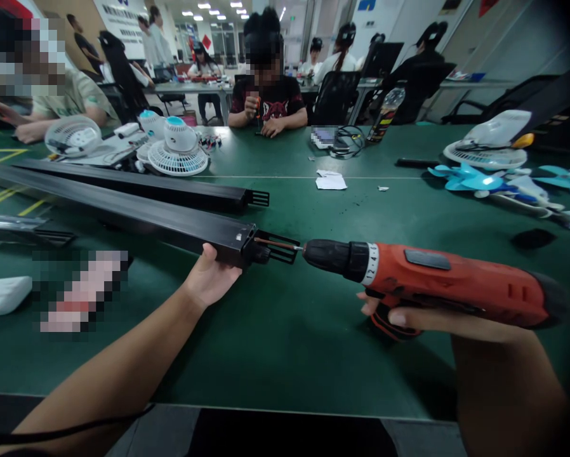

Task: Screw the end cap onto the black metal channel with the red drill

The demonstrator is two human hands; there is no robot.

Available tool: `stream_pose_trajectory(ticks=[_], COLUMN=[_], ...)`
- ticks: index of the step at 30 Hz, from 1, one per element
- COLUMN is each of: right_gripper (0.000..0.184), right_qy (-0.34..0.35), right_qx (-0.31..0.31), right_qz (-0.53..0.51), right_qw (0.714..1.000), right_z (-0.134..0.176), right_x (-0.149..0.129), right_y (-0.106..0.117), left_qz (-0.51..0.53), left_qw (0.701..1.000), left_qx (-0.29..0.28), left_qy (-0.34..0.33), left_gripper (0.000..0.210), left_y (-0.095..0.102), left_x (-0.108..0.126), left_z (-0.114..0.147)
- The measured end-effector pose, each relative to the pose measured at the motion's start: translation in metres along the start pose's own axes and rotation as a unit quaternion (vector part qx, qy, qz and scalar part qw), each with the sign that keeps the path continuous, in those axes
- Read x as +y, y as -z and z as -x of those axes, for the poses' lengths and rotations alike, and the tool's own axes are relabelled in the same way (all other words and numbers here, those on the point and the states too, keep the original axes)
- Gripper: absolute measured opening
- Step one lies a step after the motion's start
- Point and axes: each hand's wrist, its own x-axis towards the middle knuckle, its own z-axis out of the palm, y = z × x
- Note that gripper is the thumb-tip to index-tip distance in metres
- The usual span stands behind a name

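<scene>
Head view: black rectangular bar lies slantwise over the table's left half, far end out of frame, working end near mid-table. Left hand is clamped on that end, thumb up the near side, fingers underneath; likely to brace it against push and twist. Right hand is wrapped round the grip of the red cordless drill. Hands well apart. Drill sits about level, nose toward the bar, presumably to keep the long bit square to the end face. Bit runs alongside the slotted bracket and looks to reach the end cap; can't tell if the tip is seated.

Edges: bracket is just beside the bit, so sideways slack looks tight. Second black bar lies behind, its slotted end short of the drill. Drill's rear nears the dark right border. Table front edge runs below both hands; bare green top between them leaves room to back the drill off rightward. Beyond: paper scrap, white fan, blue fan blades.
</scene>
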Motion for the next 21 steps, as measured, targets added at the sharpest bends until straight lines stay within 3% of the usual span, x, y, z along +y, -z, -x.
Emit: stream_pose_trajectory(ticks=[3,5,12,17,21], right_gripper=[0.032,0.025,0.023,0.045,0.061], right_qy=[0.016,0.012,-0.044,-0.006,0.022], right_qx=[-0.009,-0.018,-0.053,-0.075,-0.050], right_qz=[0.000,0.000,-0.025,-0.054,-0.069], right_qw=[1.000,1.000,0.997,0.996,0.996], right_z=[0.002,0.003,0.005,0.001,-0.001], right_x=[0.005,0.009,0.015,0.018,0.022], right_y=[0.001,0.001,0.002,0.000,-0.005], left_qz=[-0.014,-0.014,-0.015,-0.020,-0.019], left_qw=[1.000,1.000,1.000,1.000,1.000], left_qx=[0.002,0.005,0.008,0.022,0.004], left_qy=[-0.005,-0.004,0.000,-0.003,-0.008], left_gripper=[0.079,0.081,0.085,0.084,0.083], left_y=[0.002,0.003,0.000,-0.003,-0.003], left_x=[-0.001,-0.002,-0.001,-0.002,-0.002], left_z=[-0.001,-0.002,-0.003,-0.002,-0.003])
